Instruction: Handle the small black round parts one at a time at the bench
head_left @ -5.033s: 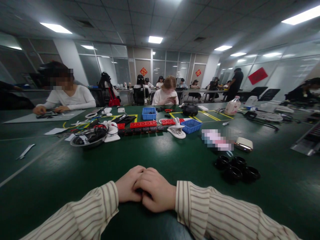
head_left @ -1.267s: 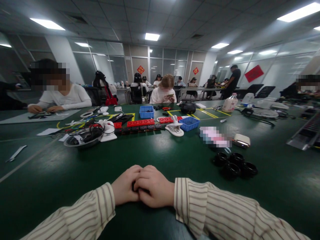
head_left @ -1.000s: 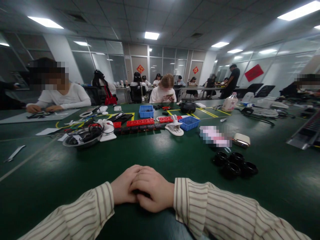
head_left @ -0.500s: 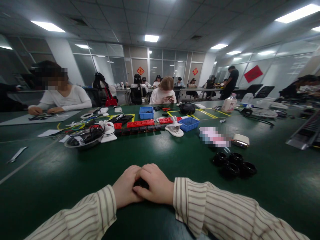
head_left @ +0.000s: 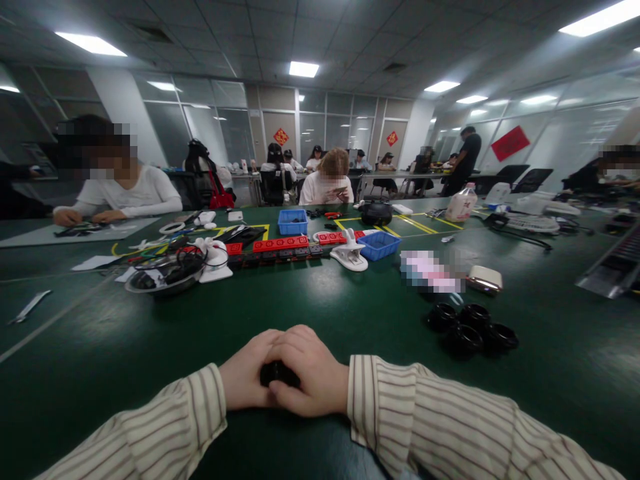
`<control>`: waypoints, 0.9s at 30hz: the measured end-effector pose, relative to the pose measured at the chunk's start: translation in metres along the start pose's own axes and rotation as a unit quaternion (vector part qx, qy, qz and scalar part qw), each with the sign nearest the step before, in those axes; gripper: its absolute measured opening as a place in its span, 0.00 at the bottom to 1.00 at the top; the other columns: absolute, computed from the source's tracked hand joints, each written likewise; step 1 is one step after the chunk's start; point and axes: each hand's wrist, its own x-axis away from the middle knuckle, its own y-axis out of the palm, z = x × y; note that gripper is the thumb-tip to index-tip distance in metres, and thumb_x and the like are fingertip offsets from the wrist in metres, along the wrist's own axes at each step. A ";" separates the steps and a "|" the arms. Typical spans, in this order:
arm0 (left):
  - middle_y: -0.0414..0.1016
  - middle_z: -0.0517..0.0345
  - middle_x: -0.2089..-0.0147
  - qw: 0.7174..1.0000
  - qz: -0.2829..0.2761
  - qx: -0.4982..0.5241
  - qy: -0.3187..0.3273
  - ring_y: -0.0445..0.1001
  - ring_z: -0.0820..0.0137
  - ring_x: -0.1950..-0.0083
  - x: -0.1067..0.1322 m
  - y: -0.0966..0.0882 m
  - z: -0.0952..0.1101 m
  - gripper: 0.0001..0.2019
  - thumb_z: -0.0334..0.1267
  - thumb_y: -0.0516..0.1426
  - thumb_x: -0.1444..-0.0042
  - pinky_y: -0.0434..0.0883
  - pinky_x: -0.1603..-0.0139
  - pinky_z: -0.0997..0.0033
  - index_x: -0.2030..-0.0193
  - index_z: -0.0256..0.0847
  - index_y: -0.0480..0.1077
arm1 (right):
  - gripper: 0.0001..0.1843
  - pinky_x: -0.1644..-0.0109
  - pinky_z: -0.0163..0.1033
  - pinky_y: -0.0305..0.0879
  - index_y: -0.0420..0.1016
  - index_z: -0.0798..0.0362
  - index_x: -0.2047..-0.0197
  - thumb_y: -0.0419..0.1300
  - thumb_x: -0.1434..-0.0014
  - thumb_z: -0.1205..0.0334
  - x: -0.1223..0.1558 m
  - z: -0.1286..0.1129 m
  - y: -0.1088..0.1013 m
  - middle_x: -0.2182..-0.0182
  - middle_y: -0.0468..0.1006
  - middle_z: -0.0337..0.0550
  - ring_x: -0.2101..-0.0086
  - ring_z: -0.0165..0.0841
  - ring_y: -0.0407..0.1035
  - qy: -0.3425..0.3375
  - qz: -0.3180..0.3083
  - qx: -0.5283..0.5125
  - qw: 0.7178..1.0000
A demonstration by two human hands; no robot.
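One head cam, wide-angle, approx. eye ht. above near side of green worktable [head_left: 200, 327], facing fwd & slightly down across it. L hand [head_left: 244, 373] & R hand [head_left: 316, 370] close to lens, over table's near part; glass partitions [head_left: 337, 123] far off beyond table, ceiling light panels [head_left: 304, 69] well above it.

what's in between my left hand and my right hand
The head view shows a black object between your left hand and right hand, partly hidden by them.
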 end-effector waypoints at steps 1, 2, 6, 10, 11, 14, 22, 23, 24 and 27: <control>0.64 0.54 0.52 1.000 0.009 -0.003 -0.010 0.64 0.59 0.51 0.001 0.000 0.001 0.30 0.39 0.65 0.63 0.64 0.47 0.57 0.50 0.42 0.63 | 0.13 0.57 0.40 0.56 0.64 0.56 0.62 0.55 0.50 0.58 0.000 0.000 0.000 0.65 0.70 0.45 0.63 0.34 0.62 0.023 0.004 0.014 1.000; 0.64 0.53 0.52 1.000 0.018 -0.009 -0.019 0.64 0.58 0.51 0.001 0.001 0.001 0.33 0.43 0.66 0.65 0.64 0.47 0.56 0.50 0.42 0.63 | 0.15 0.58 0.39 0.56 0.64 0.56 0.63 0.57 0.51 0.56 0.000 0.000 0.000 0.66 0.70 0.44 0.64 0.34 0.61 0.044 0.005 0.027 0.999; 0.65 0.53 0.54 0.997 0.037 -0.056 -0.040 0.65 0.56 0.52 0.002 0.004 0.004 0.32 0.48 0.67 0.68 0.62 0.46 0.51 0.54 0.40 0.65 | 0.16 0.62 0.37 0.54 0.65 0.56 0.66 0.62 0.52 0.54 0.000 0.000 0.001 0.68 0.69 0.42 0.66 0.32 0.61 0.084 -0.019 0.068 0.994; 0.67 0.54 0.56 0.994 0.042 -0.086 -0.048 0.65 0.58 0.52 0.001 0.005 0.007 0.20 0.37 0.62 0.62 0.54 0.40 0.49 0.59 0.40 0.66 | 0.12 0.62 0.36 0.53 0.65 0.56 0.67 0.61 0.51 0.59 -0.001 -0.001 0.002 0.68 0.69 0.41 0.66 0.31 0.60 0.089 -0.036 0.072 0.993; 0.68 0.54 0.57 0.995 0.038 -0.083 -0.043 0.65 0.59 0.52 0.000 0.005 0.007 0.19 0.35 0.61 0.62 0.55 0.40 0.50 0.59 0.40 0.66 | 0.11 0.62 0.36 0.53 0.65 0.56 0.66 0.61 0.51 0.59 -0.001 -0.001 0.001 0.68 0.69 0.41 0.66 0.31 0.60 0.088 -0.035 0.065 0.993; 0.68 0.55 0.58 0.998 0.017 -0.062 -0.024 0.66 0.60 0.54 0.000 0.001 0.006 0.18 0.32 0.59 0.62 0.62 0.44 0.56 0.60 0.39 0.66 | 0.09 0.61 0.36 0.55 0.65 0.56 0.65 0.58 0.51 0.63 -0.001 -0.002 0.001 0.68 0.70 0.41 0.66 0.31 0.61 0.071 -0.028 0.039 0.996; 0.70 0.58 0.51 0.998 -0.019 -0.035 0.046 0.62 0.60 0.44 -0.003 0.001 -0.004 0.20 0.30 0.58 0.61 0.53 0.38 0.58 0.56 0.43 0.69 | 0.09 0.53 0.38 0.58 0.62 0.55 0.67 0.47 0.55 0.68 -0.002 0.001 0.003 0.68 0.71 0.43 0.63 0.31 0.64 -0.055 -0.033 -0.026 0.998; 0.70 0.58 0.51 0.998 -0.020 -0.037 0.050 0.62 0.60 0.44 -0.003 0.002 -0.004 0.21 0.30 0.58 0.60 0.53 0.38 0.58 0.56 0.43 0.69 | 0.09 0.53 0.38 0.58 0.62 0.55 0.67 0.47 0.55 0.68 -0.002 0.002 0.003 0.68 0.71 0.43 0.63 0.31 0.64 -0.063 -0.029 -0.030 0.997; 0.70 0.58 0.50 0.998 -0.024 -0.039 0.051 0.62 0.60 0.44 -0.003 0.002 -0.004 0.22 0.30 0.57 0.61 0.52 0.37 0.57 0.55 0.44 0.69 | 0.09 0.52 0.38 0.58 0.61 0.55 0.66 0.47 0.54 0.68 -0.002 0.002 0.003 0.67 0.71 0.43 0.62 0.31 0.64 -0.067 -0.023 -0.034 0.997; 0.66 0.54 0.45 0.998 -0.026 -0.045 0.026 0.60 0.58 0.42 0.000 0.004 -0.007 0.28 0.32 0.59 0.61 0.48 0.36 0.52 0.48 0.44 0.65 | 0.08 0.51 0.38 0.57 0.61 0.54 0.65 0.48 0.52 0.65 -0.001 0.002 0.002 0.66 0.71 0.43 0.61 0.31 0.63 -0.060 -0.007 -0.032 0.998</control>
